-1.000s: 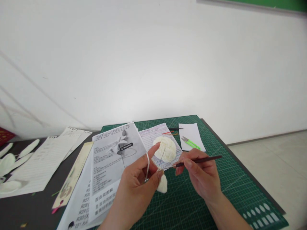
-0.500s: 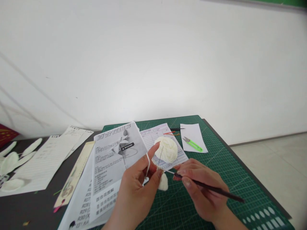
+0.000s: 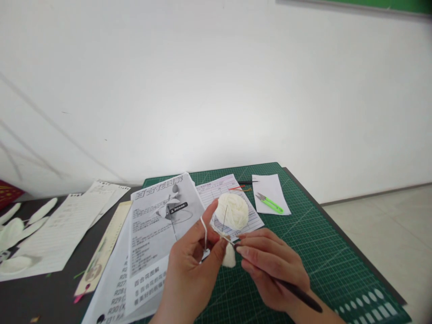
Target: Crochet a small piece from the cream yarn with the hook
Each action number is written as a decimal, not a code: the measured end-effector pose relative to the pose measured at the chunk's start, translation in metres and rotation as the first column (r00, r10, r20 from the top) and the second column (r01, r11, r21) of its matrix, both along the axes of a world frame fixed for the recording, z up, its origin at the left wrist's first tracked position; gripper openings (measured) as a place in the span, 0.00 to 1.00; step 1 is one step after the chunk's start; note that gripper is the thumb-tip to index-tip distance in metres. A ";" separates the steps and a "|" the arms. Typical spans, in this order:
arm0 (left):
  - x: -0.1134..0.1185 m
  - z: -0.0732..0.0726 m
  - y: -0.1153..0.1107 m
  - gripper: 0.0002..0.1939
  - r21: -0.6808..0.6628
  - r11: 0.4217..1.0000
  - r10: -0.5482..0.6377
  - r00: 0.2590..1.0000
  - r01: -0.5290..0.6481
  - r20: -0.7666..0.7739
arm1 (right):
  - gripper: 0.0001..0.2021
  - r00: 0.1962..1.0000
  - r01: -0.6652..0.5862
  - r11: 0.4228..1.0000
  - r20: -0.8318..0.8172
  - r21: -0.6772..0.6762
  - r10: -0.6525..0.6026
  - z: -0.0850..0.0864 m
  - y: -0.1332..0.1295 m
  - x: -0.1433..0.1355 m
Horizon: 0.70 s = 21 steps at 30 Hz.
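Observation:
My left hand (image 3: 195, 265) pinches a small white crocheted piece (image 3: 229, 255) that hangs below its fingertips. White yarn (image 3: 204, 227) loops over its raised index finger, and a thin wire or needle (image 3: 224, 217) stands up from the piece. My right hand (image 3: 273, 265) is closed round a dark-handled crochet hook (image 3: 299, 294), whose metal tip meets the work at the left fingertips. Just behind the fingers, a ball of cream yarn (image 3: 234, 211) rests on a lined sheet (image 3: 216, 191).
Green snips (image 3: 272, 203) lie on white paper (image 3: 270, 182) on the green cutting mat (image 3: 324, 256). Printed pages (image 3: 151, 243), a beige ruler-like strip (image 3: 104, 243) and handwritten sheets (image 3: 64, 234) are at the left, with white petal shapes (image 3: 13, 231) at the far left.
My right hand has moved left, bringing the hook tip closer to my left fingertips, and the hook handle now slopes more steeply. The whole view has shifted slightly.

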<state>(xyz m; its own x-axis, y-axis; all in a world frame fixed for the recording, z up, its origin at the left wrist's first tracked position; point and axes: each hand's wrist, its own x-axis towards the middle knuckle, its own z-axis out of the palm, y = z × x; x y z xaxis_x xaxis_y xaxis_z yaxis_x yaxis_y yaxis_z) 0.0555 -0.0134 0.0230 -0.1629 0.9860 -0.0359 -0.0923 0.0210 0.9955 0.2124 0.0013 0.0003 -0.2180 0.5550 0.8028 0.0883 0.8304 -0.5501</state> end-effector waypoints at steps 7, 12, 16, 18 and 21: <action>0.000 0.005 0.003 0.27 -0.008 1.000 -0.004 0.997 0.005 0.075 | 0.15 0.968 -0.065 0.950 -0.250 -0.305 -0.014 -0.014 0.002 -0.004; 0.001 0.007 0.004 0.25 -0.031 0.999 -0.008 0.992 0.012 0.129 | 0.05 0.857 -0.292 0.821 -0.515 -0.490 -0.002 -0.023 0.004 -0.012; 0.001 0.010 0.003 0.25 -0.021 0.999 -0.036 0.997 0.037 0.070 | 0.03 0.725 -0.507 0.612 -0.684 -0.607 -0.077 -0.023 0.008 -0.016; -0.001 0.009 0.004 0.24 -0.008 0.998 -0.056 0.998 0.056 0.028 | 0.04 0.679 -0.563 0.551 -0.725 -0.616 -0.116 -0.022 0.011 -0.017; -0.005 0.007 0.006 0.24 0.016 0.994 -0.103 0.993 0.104 -0.056 | 0.05 0.660 -0.591 0.521 -0.740 -0.616 -0.126 -0.019 0.013 -0.017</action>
